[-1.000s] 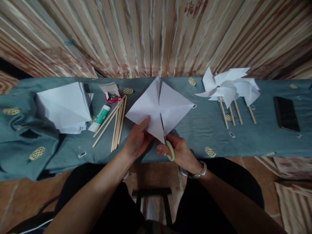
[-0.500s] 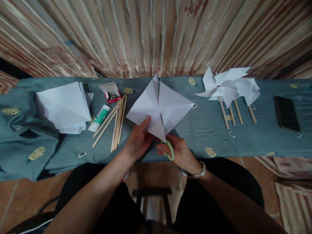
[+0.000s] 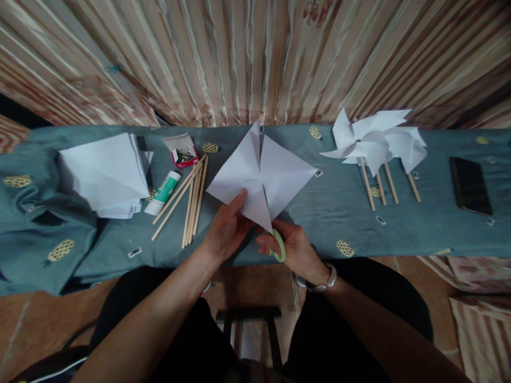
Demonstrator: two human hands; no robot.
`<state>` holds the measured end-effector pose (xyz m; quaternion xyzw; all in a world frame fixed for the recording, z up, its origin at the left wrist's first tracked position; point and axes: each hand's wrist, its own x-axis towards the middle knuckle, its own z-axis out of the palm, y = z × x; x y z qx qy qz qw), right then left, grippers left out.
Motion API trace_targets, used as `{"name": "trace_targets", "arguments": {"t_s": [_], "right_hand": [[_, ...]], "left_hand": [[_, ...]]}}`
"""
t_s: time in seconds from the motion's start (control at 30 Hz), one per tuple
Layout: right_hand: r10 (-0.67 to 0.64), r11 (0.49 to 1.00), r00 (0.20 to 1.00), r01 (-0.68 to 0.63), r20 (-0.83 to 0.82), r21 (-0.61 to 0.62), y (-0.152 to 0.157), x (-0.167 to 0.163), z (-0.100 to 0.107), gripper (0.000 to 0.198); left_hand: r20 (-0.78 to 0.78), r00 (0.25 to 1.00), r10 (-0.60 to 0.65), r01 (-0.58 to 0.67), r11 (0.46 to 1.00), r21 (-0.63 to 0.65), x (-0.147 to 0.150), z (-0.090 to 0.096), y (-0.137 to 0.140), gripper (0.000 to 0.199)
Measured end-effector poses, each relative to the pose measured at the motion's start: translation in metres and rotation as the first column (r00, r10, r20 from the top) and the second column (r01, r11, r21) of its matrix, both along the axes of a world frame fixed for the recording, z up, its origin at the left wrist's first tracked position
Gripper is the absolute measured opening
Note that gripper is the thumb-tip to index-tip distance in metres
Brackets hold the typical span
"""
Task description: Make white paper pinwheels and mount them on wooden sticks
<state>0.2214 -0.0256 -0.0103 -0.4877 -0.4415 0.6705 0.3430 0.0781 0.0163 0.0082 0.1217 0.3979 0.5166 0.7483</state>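
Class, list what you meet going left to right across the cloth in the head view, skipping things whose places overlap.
Stack of white paper sheets, open red-and-white cardboard box, slit white paper square, white paper pinwheels, black rectangular phone.

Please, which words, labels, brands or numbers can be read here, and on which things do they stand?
No text can be read with certainty.
Glue stick: marks on green label, too blurred.
Small black-and-white patches on the cloth: too small.
Red box: no legible print.
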Motion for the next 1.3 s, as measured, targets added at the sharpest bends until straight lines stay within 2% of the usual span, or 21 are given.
{"name": "trace_targets", "arguments": {"t_s": [0.27,0.43,0.6,0.73,0.8,0.83,0.9,0.93,0.97,1.03,1.1,1.2,1.3], "right_hand": [[0.123,0.991,0.988,-0.128,0.095,0.047,-0.002,0.006,0.007,0.039],[0.242,0.969,0.968,-0.237,0.069,-0.073,-0.003,0.008,0.02,0.05],[0.421,0.903,0.9,-0.403,0.116,-0.151,-0.001,0.022,0.027,0.046],[0.542,0.84,0.83,-0.532,0.132,-0.102,0.009,0.05,0.035,0.041],[0.494,0.869,0.864,-0.489,0.098,-0.072,0.015,0.065,0.04,0.042],[0.436,0.9,0.895,-0.435,0.087,-0.036,0.018,0.072,0.042,0.044],[0.205,0.974,0.975,-0.212,0.084,0.074,0.026,0.083,0.043,0.047],[0.032,0.988,0.996,-0.044,0.083,0.149,0.03,0.088,0.042,0.046],[-0.144,0.967,0.986,0.123,0.081,0.223,0.033,0.091,0.041,0.044],[-0.392,0.872,0.916,0.341,0.085,0.351,0.039,0.093,0.036,0.04],[-0.455,0.832,0.882,0.372,0.122,0.412,0.043,0.092,0.032,0.039],[-0.391,0.875,0.899,0.298,0.195,0.38,0.047,0.084,0.029,0.046],[-0.313,0.914,0.928,0.235,0.203,0.331,0.049,0.074,0.027,0.049]], "left_hand": [[0.019,1.0,0.003,-0.003,1.0,-0.017,-0.004,0.0,0.004,0.011],[-0.03,0.992,0.119,-0.12,0.992,-0.042,-0.014,0.004,0.016,0.007],[-0.085,0.973,0.213,-0.209,0.977,0.051,-0.026,0.009,0.026,0.014],[-0.141,0.966,0.217,-0.201,0.973,0.117,-0.032,0.01,0.028,0.019],[-0.162,0.967,0.197,-0.177,0.976,0.128,-0.034,0.009,0.028,0.019],[-0.174,0.968,0.183,-0.163,0.979,0.126,-0.035,0.009,0.028,0.019],[-0.202,0.968,0.149,-0.126,0.985,0.12,-0.036,0.008,0.027,0.018],[-0.217,0.968,0.126,-0.102,0.988,0.116,-0.036,0.007,0.026,0.018],[-0.231,0.967,0.102,-0.078,0.991,0.111,-0.036,0.007,0.025,0.018],[-0.257,0.964,0.061,-0.035,0.994,0.102,-0.034,0.006,0.024,0.018],[-0.28,0.96,0.018,0.006,0.996,0.085,-0.032,0.005,0.022,0.018],[-0.318,0.945,-0.072,0.092,0.994,0.05,-0.029,0.002,0.019,0.018],[-0.357,0.923,-0.145,0.169,0.985,0.038,-0.028,-0.003,0.016,0.019]]}}
